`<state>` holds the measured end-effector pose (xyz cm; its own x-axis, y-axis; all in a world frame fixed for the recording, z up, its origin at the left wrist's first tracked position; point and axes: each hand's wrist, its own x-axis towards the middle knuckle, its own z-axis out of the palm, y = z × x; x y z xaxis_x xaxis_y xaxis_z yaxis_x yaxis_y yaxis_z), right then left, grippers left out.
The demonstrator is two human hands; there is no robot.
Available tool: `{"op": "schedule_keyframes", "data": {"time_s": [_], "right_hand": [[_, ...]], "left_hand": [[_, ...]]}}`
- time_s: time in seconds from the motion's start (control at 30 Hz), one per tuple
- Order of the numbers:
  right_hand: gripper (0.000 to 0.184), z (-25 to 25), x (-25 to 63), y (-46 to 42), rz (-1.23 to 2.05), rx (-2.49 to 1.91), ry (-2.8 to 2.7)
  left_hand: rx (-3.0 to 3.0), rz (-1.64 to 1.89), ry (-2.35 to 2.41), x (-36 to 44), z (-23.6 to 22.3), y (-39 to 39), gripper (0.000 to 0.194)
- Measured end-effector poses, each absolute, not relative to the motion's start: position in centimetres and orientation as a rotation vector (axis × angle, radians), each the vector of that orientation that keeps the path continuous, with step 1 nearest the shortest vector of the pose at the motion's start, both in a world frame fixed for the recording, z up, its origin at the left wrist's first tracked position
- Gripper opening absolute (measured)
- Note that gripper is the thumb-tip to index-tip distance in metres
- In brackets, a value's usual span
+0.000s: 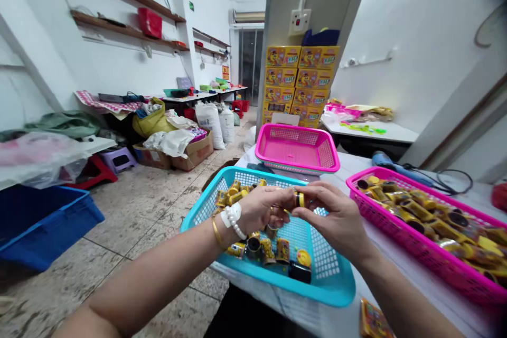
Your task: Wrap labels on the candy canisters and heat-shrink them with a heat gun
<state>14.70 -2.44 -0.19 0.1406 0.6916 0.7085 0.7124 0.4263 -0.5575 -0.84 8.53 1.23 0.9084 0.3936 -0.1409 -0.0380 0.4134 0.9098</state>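
Observation:
My left hand (265, 207), with a white bead bracelet at the wrist, and my right hand (330, 214) meet above a turquoise basket (344, 288). Between their fingertips is a small yellow-and-black canister (300, 199), closed in by both hands and partly hidden by the fingers. Similar yellow printed canisters (282, 251) lie in the basket below, some with dark open ends. Near its front wall are a round yellow cap (303, 257) and a black block-shaped piece (300, 271).
To the right stands a long pink basket (396, 235) full of such canisters. Behind is another pink basket (297, 150), with stacked yellow cartons (301, 82) beyond. An orange printed packet (374, 319) lies at the table's front. A blue bin (47, 227) sits at left.

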Motion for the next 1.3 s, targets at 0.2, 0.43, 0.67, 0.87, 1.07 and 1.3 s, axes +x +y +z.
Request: {"op": "schedule_keyframes", "data": {"time_s": [0.2, 0.43, 0.67, 0.87, 1.07, 1.3], "right_hand": [[0.037, -0.3, 15.8, -2.5, 0.069, -1.319, -1.611], [0.021, -0.1, 15.4, -2.8, 0.002, -1.371, -1.622], [0.024, -1.1, 15.9, -2.1, -0.205, -1.235, -1.691], [0.027, -1.7, 16.1, -2.0, -0.258, -1.217, -1.685], [0.019, -2.2, 15.5, -1.7, -0.097, -1.254, -1.612], [0.019, -1.8, 14.5, -1.7, 0.224, -1.192, -1.389]], "left_hand": [[1.08, 0.334, 0.404, -0.5, 0.1, 9.0, 0.04], [1.213, 0.419, 0.388, -0.2, -0.3, 8.7, 0.042], [1.194, 0.243, 0.442, -1.2, -0.2, 9.4, 0.048], [1.22, 0.417, 0.363, -1.4, -0.7, 9.4, 0.04], [1.426, 0.431, 0.375, -1.3, -1.0, 9.4, 0.032], [1.583, 0.691, 0.342, -1.4, -0.1, 8.3, 0.02]]}}
